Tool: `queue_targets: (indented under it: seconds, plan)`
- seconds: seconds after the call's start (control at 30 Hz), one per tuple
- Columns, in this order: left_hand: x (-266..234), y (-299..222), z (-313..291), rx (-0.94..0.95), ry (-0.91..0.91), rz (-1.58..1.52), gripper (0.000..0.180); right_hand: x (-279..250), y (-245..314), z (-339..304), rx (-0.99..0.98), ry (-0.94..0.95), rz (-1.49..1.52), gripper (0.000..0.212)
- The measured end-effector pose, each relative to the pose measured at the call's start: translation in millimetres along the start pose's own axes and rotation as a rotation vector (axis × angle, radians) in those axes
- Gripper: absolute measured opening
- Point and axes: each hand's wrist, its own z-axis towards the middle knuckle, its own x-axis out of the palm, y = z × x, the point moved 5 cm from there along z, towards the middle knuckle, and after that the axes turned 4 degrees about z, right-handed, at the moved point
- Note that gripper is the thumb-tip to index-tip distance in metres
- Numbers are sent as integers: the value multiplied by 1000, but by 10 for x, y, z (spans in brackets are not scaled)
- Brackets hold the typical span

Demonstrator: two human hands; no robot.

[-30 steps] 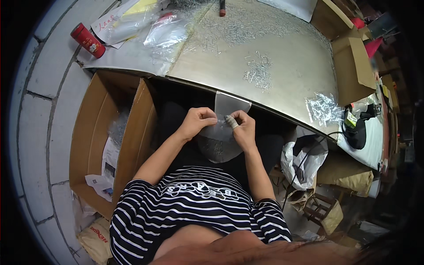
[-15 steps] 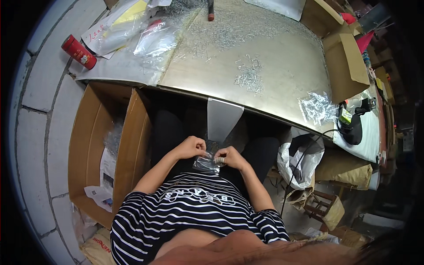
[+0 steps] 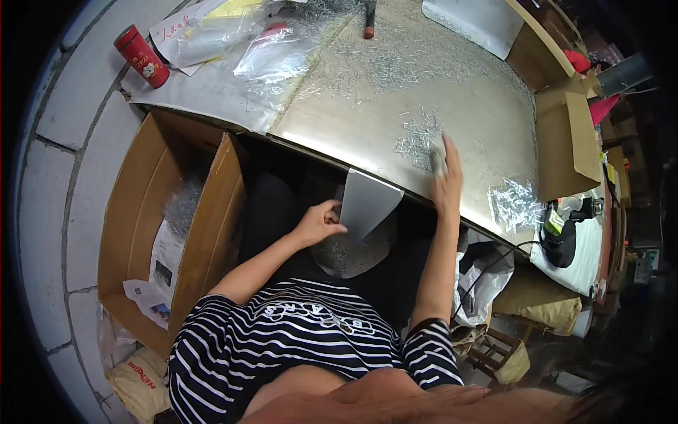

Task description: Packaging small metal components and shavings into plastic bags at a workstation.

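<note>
Desk: its metal top is filling the twelve o'clock side, with loose metal bits spreading over its far part.
Heap: a small heap of thin metal pieces is lying on the near half of the desk, its longer axis running roughly from twelve to six.
Right hand: the right hand is hovering at the desk's near edge, its fingers pointing to twelve and the heap lying at its eleven o'clock, just beside the fingertips. Whether it is touching the desktop, nobody can tell.
Right grip: the fingers are stretching out long and no held thing is showing, though blur is hiding the detail at the thumb side.
Left hand: the left hand is hanging below the desk edge, farther from the heap, which is lying between its one and two o'clock.
Left grip: thumb and fingers are curving with a modest gap, nothing showing between them.
Chute: a pale chute is sloping down from the edge, just beside the left fingertips at two o'clock.
Basin: a translucent basin is sitting at the left hand's half past four.
Packets: shiny packets are lying at the right hand's four o'clock.
</note>
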Motion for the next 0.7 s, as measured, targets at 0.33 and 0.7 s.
queue_targets:
  seconds: [0.33, 0.7]
  plan:
    - [384, 293, -53, -376, 49, -839, 66, 499, 645, -689, 29, 343, -165, 51]
    - [485, 342, -155, -446, 490, -1096, 85, 64, 690, -1466, 154, 272, 211, 35]
